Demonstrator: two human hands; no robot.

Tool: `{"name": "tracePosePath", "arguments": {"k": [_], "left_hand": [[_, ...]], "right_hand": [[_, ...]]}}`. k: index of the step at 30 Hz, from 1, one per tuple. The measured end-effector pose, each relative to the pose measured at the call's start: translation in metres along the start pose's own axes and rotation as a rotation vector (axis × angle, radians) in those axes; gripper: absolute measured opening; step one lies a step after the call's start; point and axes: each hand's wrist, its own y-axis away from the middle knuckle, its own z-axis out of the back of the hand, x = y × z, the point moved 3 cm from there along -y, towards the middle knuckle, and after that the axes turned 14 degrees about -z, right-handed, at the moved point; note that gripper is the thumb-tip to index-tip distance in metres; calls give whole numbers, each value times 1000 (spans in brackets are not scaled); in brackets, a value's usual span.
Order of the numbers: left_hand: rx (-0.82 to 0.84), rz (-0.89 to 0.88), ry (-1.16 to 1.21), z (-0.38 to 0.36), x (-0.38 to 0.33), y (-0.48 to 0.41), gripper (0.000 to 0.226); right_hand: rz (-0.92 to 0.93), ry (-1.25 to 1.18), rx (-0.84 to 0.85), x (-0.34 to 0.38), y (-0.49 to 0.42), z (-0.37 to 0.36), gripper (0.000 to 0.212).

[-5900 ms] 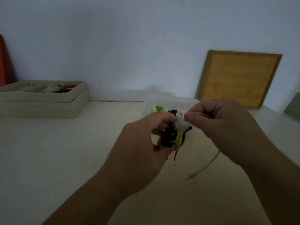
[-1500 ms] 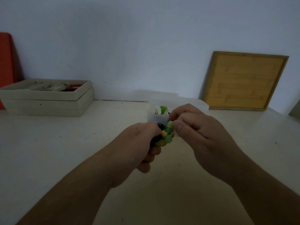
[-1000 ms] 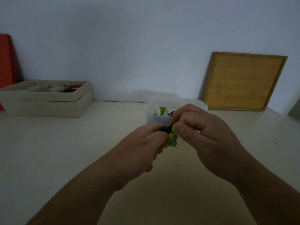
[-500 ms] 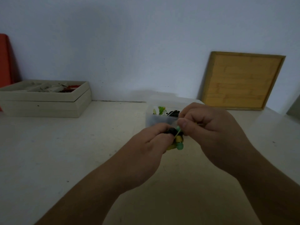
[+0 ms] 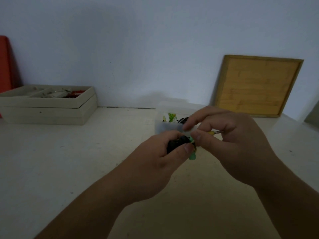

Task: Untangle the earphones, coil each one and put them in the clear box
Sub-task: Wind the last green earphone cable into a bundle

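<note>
Clear box (image 5: pixel 164 129) blocks mid-table; open tabletop (image 5: pixel 69 161) stretches left toward beige tray (image 5: pixel 51 107).

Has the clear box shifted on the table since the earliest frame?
No. The clear box still sits just left of the board leaning on the wall.

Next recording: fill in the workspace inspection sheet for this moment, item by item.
Surface: pale table, speckled, dimly lit.
Job's things: black-and-green earphone bundle held above the table; clear box behind it, with other earphones inside.
Clutter: beige tray of small items, far left.
Grippers: left hand grips the bundle; right hand pinches its green cord.
Cables: yellow plug pokes out between the right hand's fingers.
Surroundings: wooden board leaning on the wall; red object at the left edge.
</note>
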Motion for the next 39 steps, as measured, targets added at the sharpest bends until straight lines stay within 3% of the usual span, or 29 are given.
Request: {"name": "tracePosePath", "arguments": {"k": [9,17,25,30,36,39], "left_hand": [[-5,4,68,-7,0,-1,39],[-27,-55,49,-7,-1,-3,38],[-5,-41,41,-5,-2,-2,36],[21,-68,-25,-6,-4,-1,40],[17,-69,-31,-6,-3,0,29],[-18,-67,-36,-7,-4,0,21]], "right_hand": [[19,-71,11,0,-1,6,26],[-149,-147,34,-7,-2,6,29],[-57,-123,68,-2,-2,7,21],[-161,-128,144,-8,-2,8,26],[-237,-72,215,-4,-1,10,35],[-255,-57,204,-1,0,11,28]]}}
